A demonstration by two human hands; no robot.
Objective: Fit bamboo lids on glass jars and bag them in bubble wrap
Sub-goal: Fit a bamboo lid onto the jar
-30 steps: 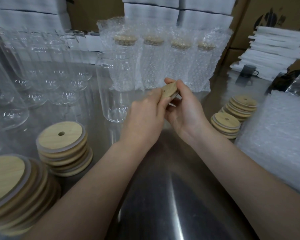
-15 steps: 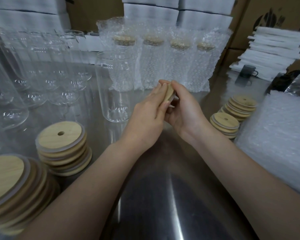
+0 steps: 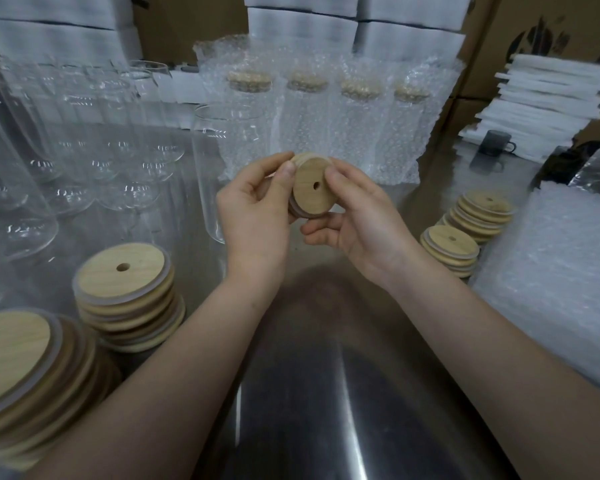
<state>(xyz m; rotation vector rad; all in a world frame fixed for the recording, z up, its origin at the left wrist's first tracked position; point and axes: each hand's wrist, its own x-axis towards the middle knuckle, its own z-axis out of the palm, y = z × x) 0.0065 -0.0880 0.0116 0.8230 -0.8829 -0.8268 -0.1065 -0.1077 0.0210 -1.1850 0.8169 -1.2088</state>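
Observation:
Both hands hold one round bamboo lid (image 3: 313, 189) with a small centre hole, its flat face turned toward me above the steel table (image 3: 326, 375). My left hand (image 3: 257, 206) pinches its left edge with thumb and fingers. My right hand (image 3: 357, 213) grips its right edge, fingers curled underneath. An empty open glass jar (image 3: 219, 161) stands just left of the hands. Behind them stand several lidded jars in bubble wrap (image 3: 326, 119).
Stacks of bamboo lids sit at near left (image 3: 125, 292), far lower left (image 3: 18, 362) and right (image 3: 454, 247). Many empty glass jars (image 3: 66, 143) crowd the left. A pile of bubble-wrap bags (image 3: 555, 265) lies at right, with foam sheets (image 3: 548, 105) and cardboard boxes behind.
The lid was edge-on between my hands; now it is turned so its flat face with the hole faces me. Hands stay in the same place.

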